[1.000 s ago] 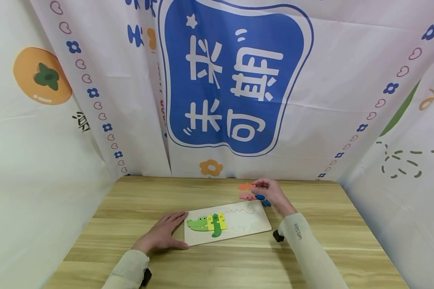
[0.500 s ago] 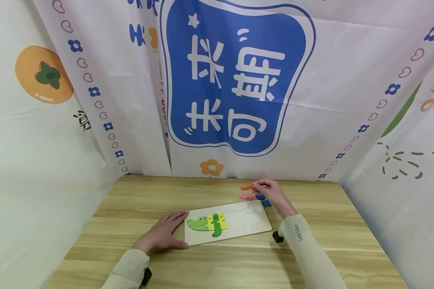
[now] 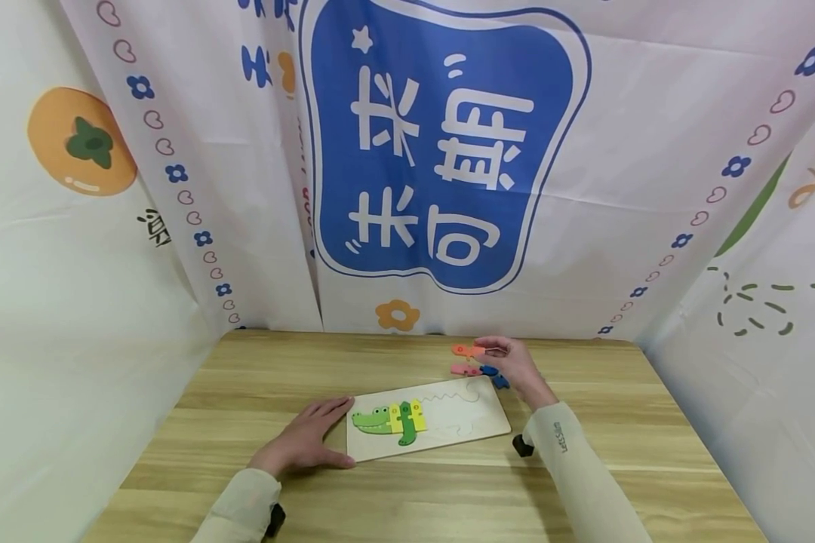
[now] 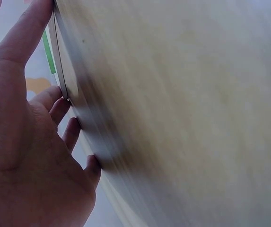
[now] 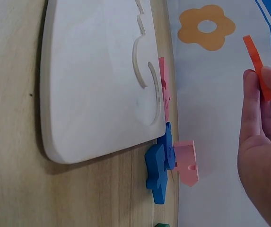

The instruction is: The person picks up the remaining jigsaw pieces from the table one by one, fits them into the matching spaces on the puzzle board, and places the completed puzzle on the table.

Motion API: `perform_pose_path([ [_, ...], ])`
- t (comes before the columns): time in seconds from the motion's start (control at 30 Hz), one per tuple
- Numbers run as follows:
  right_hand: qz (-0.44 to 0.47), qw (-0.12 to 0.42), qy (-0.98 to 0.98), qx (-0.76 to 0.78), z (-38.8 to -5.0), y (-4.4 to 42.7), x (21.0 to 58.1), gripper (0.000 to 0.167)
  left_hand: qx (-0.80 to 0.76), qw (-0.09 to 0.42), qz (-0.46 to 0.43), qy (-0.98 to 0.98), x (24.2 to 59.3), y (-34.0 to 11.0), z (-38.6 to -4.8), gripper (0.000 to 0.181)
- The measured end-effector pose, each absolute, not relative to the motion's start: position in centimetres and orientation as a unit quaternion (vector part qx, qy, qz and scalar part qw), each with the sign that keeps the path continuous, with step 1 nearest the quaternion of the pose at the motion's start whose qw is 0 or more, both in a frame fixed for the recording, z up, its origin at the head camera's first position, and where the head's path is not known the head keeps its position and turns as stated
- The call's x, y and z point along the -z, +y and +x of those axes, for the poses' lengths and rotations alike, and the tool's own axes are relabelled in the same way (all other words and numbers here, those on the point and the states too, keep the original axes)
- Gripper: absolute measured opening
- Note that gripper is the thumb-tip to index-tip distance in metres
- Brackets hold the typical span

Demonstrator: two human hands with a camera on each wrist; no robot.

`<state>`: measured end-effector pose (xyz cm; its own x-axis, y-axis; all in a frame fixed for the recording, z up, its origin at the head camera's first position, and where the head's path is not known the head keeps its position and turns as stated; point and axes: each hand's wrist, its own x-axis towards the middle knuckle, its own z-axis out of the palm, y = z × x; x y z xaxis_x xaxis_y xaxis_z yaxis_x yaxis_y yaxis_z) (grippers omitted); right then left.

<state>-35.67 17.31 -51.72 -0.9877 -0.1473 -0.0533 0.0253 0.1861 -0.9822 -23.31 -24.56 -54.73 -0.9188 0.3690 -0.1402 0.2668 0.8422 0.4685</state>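
Observation:
My right hand (image 3: 511, 365) pinches an orange puzzle piece (image 3: 460, 351) between thumb and fingers, beyond the far right corner of a pale wooden puzzle board (image 3: 465, 424). The right wrist view catches the piece (image 5: 256, 61) edge-on, held above the table. At the board's left end, my left hand (image 3: 307, 437) lies with fingers and thumb spread, touching the edge. A green crocodile head (image 3: 372, 422) sits in the board, followed by yellow and green body pieces (image 3: 406, 416). To their right the recess for the tail (image 5: 147, 75) is bare.
Behind the board lie pink pieces (image 3: 463, 369) and blue pieces (image 5: 158, 172), close to its far right corner. A bit of green (image 5: 162, 225) shows at the right wrist view's bottom edge. A printed curtain (image 3: 407, 151) hangs behind the wooden table (image 3: 278, 362).
The orange piece has turned in my right fingers, so its face shows more fully, and it has shifted slightly right. My left hand and the board have stayed put.

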Motion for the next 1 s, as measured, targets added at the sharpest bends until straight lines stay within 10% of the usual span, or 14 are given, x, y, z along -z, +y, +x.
perform_pose_path([
  [1.0, -0.015, 0.07, 0.744, 0.665, -35.35, 17.15, 51.75, 0.035, -0.227, 0.116, 0.159, 0.954, 54.6, -24.45, -23.23, 0.114],
])
